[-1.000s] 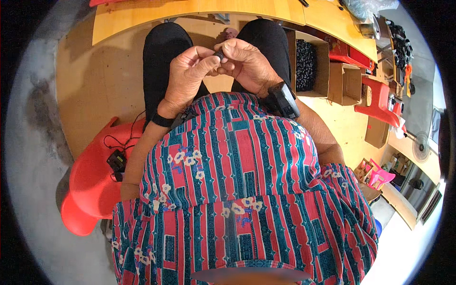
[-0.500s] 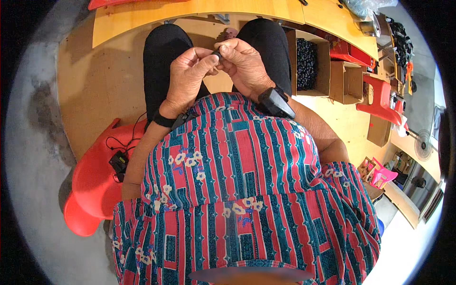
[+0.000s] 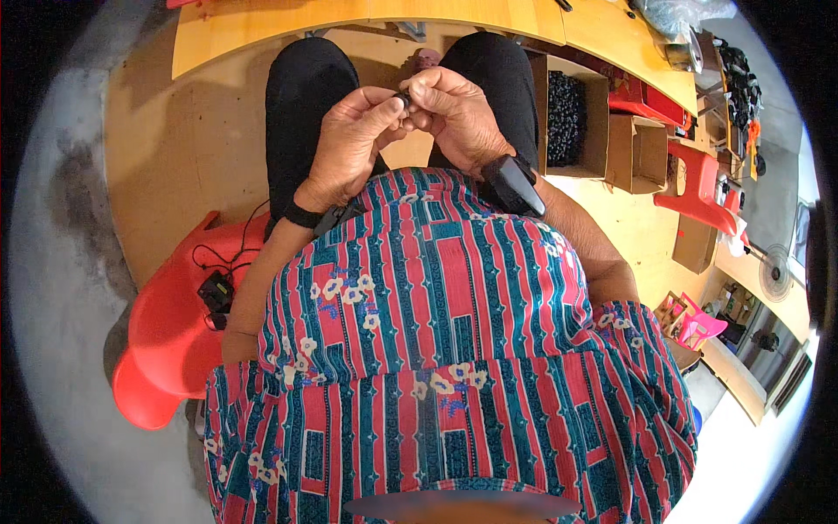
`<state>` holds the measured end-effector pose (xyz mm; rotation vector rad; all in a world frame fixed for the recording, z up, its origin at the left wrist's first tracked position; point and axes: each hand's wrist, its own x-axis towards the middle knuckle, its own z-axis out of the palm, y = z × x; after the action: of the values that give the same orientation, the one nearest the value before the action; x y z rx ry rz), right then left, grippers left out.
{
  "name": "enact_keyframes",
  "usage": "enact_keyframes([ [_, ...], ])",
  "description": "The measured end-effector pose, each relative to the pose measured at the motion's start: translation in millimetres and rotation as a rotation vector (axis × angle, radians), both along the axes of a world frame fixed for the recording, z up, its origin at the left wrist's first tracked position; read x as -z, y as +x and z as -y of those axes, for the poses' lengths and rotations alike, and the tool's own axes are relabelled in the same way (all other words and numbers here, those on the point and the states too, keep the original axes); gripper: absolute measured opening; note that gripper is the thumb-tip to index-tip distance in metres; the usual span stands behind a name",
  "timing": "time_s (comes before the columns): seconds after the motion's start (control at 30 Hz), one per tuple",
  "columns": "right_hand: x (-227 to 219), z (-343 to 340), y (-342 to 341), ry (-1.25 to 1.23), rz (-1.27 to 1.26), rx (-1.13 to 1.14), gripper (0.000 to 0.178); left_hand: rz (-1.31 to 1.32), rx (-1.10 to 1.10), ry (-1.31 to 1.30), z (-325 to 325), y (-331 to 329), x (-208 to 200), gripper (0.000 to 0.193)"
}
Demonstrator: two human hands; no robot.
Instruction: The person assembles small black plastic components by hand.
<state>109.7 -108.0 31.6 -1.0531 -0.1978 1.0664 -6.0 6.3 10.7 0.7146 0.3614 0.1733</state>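
Above my lap, my left hand (image 3: 353,135) and my right hand (image 3: 456,113) meet fingertip to fingertip. Between them sits a small dark piece (image 3: 404,99), mostly covered by the fingers, so its exact kind cannot be made out. Thumb and forefinger of the left hand pinch it from one side; the right thumb and fingers close on it from the other. Both wrists carry dark bands, and a bulky black device (image 3: 512,185) is strapped on the right one.
A wooden table (image 3: 367,19) curves along the far side. To the right stand a cardboard box (image 3: 566,113) of small black parts, another open carton (image 3: 635,153) and a red stool (image 3: 698,188). At left is a red chair (image 3: 179,306) with a black corded device (image 3: 216,293).
My hands stay in nearly the same place, with slight finger shifts around the small dark piece. A little more of it shows between the fingertips.
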Motion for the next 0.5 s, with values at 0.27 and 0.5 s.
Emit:
enact_keyframes([
  [0.27, -8.1, -1.1, -7.9, 0.007, 0.081, 0.034, 0.010, 0.031, 0.030, -0.072, -2.0, -1.3, 3.2, 0.011],
  [0.5, -5.9, 1.3, -8.4, -0.030, 0.408, 0.092, 0.009, 0.029, 0.009, -0.094, -2.0, 0.3, 6.5, 0.012],
])
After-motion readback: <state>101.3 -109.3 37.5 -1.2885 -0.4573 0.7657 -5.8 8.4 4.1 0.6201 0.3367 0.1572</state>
